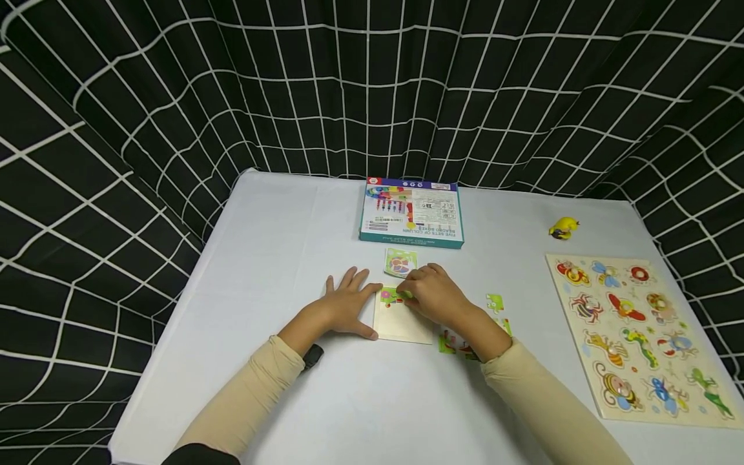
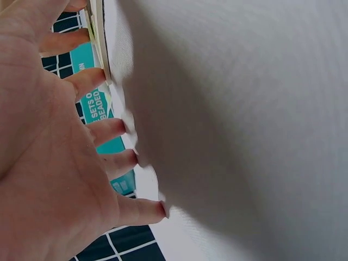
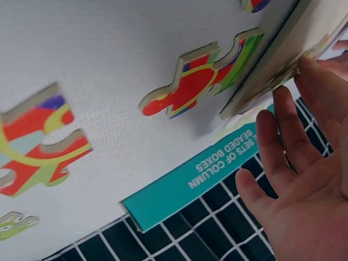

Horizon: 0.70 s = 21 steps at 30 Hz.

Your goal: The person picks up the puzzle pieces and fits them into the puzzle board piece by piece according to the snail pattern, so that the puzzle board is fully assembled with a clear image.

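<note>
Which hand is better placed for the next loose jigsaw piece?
Likely the right hand: loose jigsaw pieces lie on its side of the puzzle board, while the left hand rests at the opposite edge.

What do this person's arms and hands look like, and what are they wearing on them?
The left hand and right hand wear no gloves. The left sleeve and right sleeve are plain beige, ending short of the wrists. A small black object shows beside the left cuff.
</note>
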Motion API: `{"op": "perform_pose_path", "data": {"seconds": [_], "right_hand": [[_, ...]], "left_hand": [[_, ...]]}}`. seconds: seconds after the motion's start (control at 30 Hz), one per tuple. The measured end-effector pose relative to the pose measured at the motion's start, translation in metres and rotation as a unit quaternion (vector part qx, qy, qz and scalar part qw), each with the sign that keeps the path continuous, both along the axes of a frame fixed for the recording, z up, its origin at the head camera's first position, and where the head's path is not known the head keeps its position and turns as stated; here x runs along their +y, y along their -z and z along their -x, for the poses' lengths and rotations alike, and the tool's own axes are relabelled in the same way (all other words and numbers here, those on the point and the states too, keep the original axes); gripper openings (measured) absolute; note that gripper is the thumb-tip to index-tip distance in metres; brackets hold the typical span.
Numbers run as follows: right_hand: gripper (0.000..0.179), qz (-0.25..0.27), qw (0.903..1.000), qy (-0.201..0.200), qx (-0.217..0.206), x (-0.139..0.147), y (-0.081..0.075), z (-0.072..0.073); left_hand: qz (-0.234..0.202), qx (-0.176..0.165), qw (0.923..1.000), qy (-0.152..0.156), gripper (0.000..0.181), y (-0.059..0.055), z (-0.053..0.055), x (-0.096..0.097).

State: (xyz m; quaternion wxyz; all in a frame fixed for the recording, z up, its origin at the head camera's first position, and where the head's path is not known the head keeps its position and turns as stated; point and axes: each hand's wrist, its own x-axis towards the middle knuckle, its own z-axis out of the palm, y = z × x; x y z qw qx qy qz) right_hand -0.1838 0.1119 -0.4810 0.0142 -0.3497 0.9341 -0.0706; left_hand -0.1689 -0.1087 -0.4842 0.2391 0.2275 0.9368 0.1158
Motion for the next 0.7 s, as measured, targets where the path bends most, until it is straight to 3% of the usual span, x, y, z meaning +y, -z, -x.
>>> {"op": "perform_pose_path", "data": {"seconds": [0.5, 0.7], "right_hand": [[0.021, 0.006, 0.9999, 0.008, -0.005, 0.003, 0.0008, -0.0012], [0.026, 0.009, 0.999, 0.005, -0.044, 0.0005, -0.001, -0.0021]], "left_hand": [[0.0, -0.004, 1.0, 0.001, 0.102, -0.0009, 0.0022, 0.0037], [0.001, -0.008, 0.9999, -0.005, 0.102, 0.003, 0.0011, -0.0004]]}}
